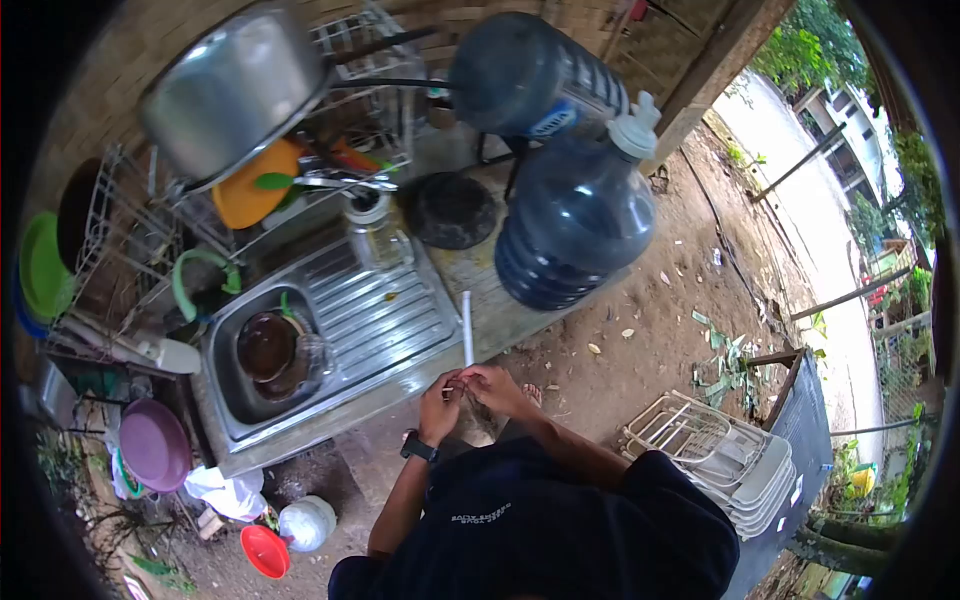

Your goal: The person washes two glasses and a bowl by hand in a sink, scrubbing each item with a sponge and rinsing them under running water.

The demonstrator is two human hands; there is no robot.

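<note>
At the front edge of the counter, my left hand (439,408) and my right hand (498,389) meet with their fingertips pinched together. Whatever small thing they hold between them is mostly hidden by the fingers, and I cannot tell what it is. A slim white stick-like piece (467,328) points away from the fingertips over the counter (500,335). To the left, a steel sink (222,355) with a ribbed drainboard (380,310) holds a brown round dish (267,346) and a clear container. A dark watch sits on my left wrist.
A large blue water jug (580,220) with a white pump stands on the counter, another jug (530,75) lying behind it. Beside them are a black round object (452,210) and a glass jar (377,235). A steel pot (235,90) tops the dish rack; folded chairs (715,460) lean at right.
</note>
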